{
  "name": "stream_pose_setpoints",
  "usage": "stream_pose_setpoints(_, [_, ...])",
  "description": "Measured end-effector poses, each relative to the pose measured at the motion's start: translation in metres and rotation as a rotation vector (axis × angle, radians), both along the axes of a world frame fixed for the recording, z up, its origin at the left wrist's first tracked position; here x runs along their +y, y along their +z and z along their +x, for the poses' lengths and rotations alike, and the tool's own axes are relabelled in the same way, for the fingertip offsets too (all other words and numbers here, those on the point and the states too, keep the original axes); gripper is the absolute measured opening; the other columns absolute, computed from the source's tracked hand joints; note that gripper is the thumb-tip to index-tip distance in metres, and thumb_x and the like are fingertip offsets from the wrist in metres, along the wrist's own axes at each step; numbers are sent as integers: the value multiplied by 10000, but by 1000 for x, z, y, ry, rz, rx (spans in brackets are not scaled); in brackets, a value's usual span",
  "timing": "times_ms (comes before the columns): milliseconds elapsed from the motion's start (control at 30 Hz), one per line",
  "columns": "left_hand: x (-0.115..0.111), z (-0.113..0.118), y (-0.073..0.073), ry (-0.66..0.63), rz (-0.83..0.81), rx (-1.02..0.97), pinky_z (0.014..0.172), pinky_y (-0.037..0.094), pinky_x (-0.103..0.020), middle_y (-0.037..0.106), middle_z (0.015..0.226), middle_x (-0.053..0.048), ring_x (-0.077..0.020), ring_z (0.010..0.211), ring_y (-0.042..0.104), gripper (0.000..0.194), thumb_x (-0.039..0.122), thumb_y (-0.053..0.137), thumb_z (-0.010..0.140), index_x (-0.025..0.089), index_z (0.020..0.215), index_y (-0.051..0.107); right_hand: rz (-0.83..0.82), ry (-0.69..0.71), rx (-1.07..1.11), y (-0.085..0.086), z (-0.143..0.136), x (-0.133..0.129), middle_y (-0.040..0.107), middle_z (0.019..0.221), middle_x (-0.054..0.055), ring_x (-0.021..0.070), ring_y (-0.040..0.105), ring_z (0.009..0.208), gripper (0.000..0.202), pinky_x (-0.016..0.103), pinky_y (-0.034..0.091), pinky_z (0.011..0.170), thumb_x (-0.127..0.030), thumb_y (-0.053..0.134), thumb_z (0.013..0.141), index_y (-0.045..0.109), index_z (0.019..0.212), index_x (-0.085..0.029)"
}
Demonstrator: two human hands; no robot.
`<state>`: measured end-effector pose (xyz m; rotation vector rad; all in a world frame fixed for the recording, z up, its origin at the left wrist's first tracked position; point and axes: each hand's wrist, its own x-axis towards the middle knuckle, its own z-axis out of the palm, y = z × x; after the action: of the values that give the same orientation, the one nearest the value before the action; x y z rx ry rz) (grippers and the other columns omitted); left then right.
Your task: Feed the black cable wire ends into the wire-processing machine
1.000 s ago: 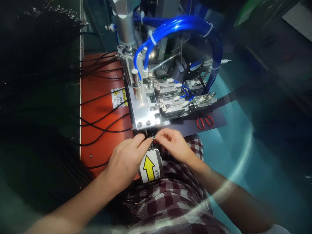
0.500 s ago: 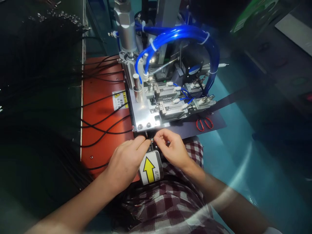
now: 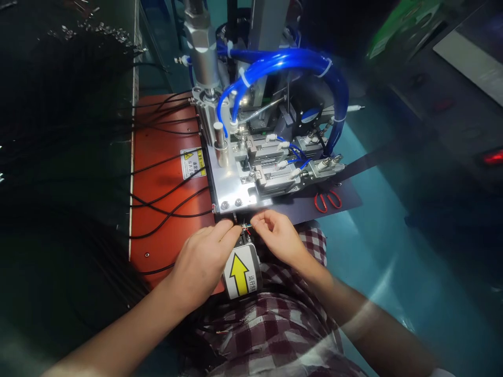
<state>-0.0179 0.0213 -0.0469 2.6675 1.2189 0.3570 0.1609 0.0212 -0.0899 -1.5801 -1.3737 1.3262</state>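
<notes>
The left hand point(image 3: 204, 256) is nearly closed, its thumb and forefinger pinched together at one side of some fine wire ends point(image 3: 245, 228), with its back turned up and the other fingers hidden from view. The right hand point(image 3: 280, 236) faces it from the other side, thumb and forefinger pinched at the wires and the remaining fingers curled in. The wire ends, partly red and pale, show in the narrow gap between the fingertips; how each is gripped is too small to tell. They are just beyond a white label with a yellow arrow point(image 3: 239, 273) and near the near edge of a shiny metal plate point(image 3: 231, 183). This plate runs along the right edge of the orange-red tabletop point(image 3: 165, 178), across which black cables point(image 3: 173, 214) lie, one passing over a warning label point(image 3: 192, 163). Blue hoses point(image 3: 291, 56) arch over the metal fittings on the machine. To the right, two red handle loops point(image 3: 324, 202) rest on a dark sheet point(image 3: 298, 207). Checkered clothing point(image 3: 275, 314) is below the hands.
</notes>
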Motion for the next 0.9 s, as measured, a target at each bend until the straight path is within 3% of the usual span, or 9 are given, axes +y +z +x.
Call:
stream_pose_setpoints(267, [0, 0, 1, 6, 1, 22, 600, 481, -302, 630, 875, -79, -192, 685, 580, 266, 81, 388, 870, 139, 998, 615, 104, -64, 53, 8, -14, -1, 521, 609, -19, 108, 422, 501, 170, 228, 345, 469, -320, 567, 822, 601, 748, -170])
stream_pose_setpoints(467, [0, 0, 2, 15, -39, 52, 600, 475, -301, 629, 884, -71, -198, 703, 582, 266, 61, 412, 852, 148, 1002, 614, 227, -64, -141, 15, -13, -6, 545, 646, -1, 132, 475, 579, 158, 247, 386, 564, -285, 533, 843, 587, 730, -188])
stream_pose_setpoints(700, [-1, 2, 8, 50, -96, 118, 570, 458, -297, 626, 876, -50, -189, 656, 570, 238, 90, 464, 847, 171, 1016, 611, -210, -58, 336, 3, -8, 3, 411, 493, -67, 87, 332, 418, 242, 221, 249, 411, -387, 584, 763, 510, 665, -179])
stream_pose_setpoints(900, [1, 3, 10, 54, -132, 125, 572, 451, -290, 619, 873, -39, -187, 674, 575, 225, 103, 481, 855, 179, 1025, 608, -174, -114, 317, 8, -10, -14, 473, 567, -35, 93, 385, 452, 282, 224, 299, 429, -422, 571, 789, 526, 666, -172])
